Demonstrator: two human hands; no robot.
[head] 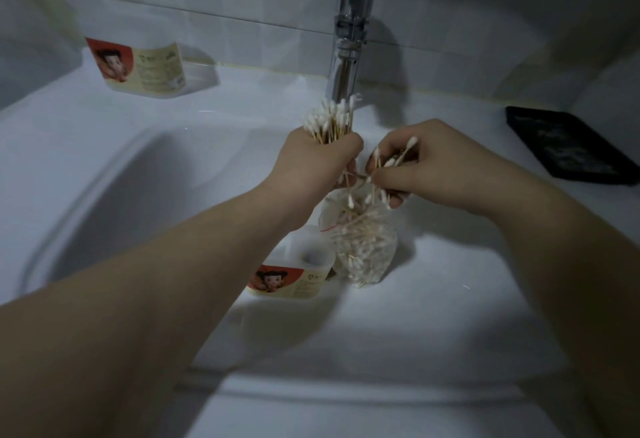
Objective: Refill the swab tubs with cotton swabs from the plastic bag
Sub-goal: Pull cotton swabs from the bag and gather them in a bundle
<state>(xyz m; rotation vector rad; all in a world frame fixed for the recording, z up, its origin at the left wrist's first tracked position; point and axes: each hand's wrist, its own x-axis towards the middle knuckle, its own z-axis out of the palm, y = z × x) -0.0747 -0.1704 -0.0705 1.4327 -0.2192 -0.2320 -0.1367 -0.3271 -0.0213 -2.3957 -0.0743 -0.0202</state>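
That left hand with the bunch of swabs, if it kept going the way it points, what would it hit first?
Probably the chrome tap: the swab bundle in the left hand overlaps its spout in this view, though depth is unclear.

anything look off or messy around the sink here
The far swab tub on the back sink ledge seems to lie tipped on its side rather than upright. The cotton swabs pinched in the right hand splay crosswise, unlike the neat bundle in the left hand. Nothing looks spilled.
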